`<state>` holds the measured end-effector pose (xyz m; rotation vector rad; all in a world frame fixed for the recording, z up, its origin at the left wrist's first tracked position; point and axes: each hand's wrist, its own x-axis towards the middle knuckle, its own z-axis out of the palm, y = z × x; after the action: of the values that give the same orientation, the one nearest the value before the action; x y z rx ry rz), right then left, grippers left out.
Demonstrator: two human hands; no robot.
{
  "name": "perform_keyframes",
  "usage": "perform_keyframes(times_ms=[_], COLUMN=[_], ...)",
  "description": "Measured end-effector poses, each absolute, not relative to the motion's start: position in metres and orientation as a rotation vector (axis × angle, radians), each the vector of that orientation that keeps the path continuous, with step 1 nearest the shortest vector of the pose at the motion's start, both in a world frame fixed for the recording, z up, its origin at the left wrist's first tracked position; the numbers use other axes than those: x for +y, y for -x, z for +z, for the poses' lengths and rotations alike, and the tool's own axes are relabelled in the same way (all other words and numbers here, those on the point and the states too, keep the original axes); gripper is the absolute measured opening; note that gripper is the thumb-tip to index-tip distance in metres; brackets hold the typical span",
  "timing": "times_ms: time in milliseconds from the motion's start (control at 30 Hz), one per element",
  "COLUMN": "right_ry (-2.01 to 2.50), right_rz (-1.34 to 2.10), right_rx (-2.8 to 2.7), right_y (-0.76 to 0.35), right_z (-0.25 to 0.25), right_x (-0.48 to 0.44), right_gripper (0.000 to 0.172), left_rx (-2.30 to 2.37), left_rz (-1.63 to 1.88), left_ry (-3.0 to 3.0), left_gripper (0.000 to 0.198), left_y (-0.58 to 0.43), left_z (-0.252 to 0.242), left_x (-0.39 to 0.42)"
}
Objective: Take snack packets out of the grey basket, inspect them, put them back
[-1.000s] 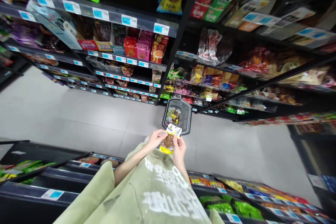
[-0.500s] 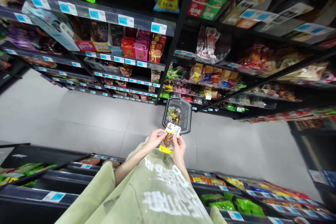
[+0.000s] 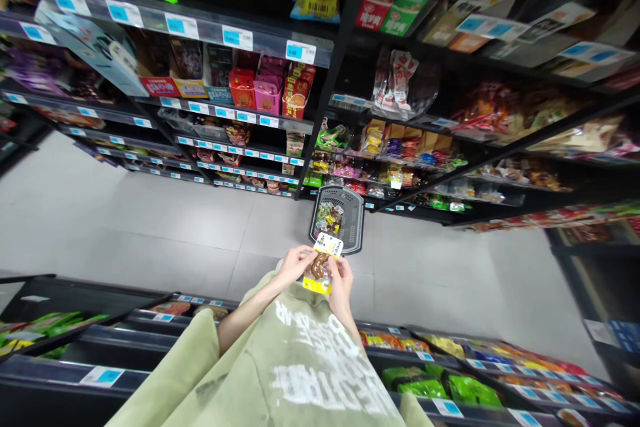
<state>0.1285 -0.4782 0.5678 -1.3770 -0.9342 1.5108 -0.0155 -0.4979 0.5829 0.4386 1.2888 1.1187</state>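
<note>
Between my two hands is a small snack packet (image 3: 320, 268), white at the top, yellow at the bottom, with a brown piece showing through its clear middle. My left hand (image 3: 297, 263) pinches its left edge. At the right edge, my right hand (image 3: 341, 280) grips it with thumb and fingers. The packet is held upright in front of my chest. Just beyond it, a dark grey shopping basket (image 3: 353, 217) stands on the floor, with several colourful packets (image 3: 330, 218) lying in its left part.
Tall black shelves (image 3: 327, 87) of packaged snacks rise ahead, with blue-and-white price tags along their edges. Grey tiled floor (image 3: 200, 233) runs across the aisle. Close to my body are lower shelves holding green bags (image 3: 423, 383) on the right and packets (image 3: 50, 327) on the left.
The packet has tilted slightly in my fingers, and its brown content shows a bit differently. Both hands stay in nearly the same place; the view has shifted very slightly.
</note>
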Motion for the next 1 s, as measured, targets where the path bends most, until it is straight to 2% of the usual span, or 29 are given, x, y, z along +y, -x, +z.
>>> perform_keyframes(times_ms=[700, 1000], right_ry=[1.346, 1.37], right_rz=[1.514, 1.462], right_rx=[-0.97, -0.967], right_y=[-0.13, -0.129], right_z=[0.559, 0.564], right_x=[-0.479, -0.479], right_gripper=[0.043, 0.041], left_rx=[1.284, 1.288], left_rz=[1.135, 1.13], left_ry=[-0.445, -0.47], left_gripper=[0.057, 0.056], left_y=[0.016, 0.014], left_z=[0.581, 0.579], left_x=[-0.497, -0.497])
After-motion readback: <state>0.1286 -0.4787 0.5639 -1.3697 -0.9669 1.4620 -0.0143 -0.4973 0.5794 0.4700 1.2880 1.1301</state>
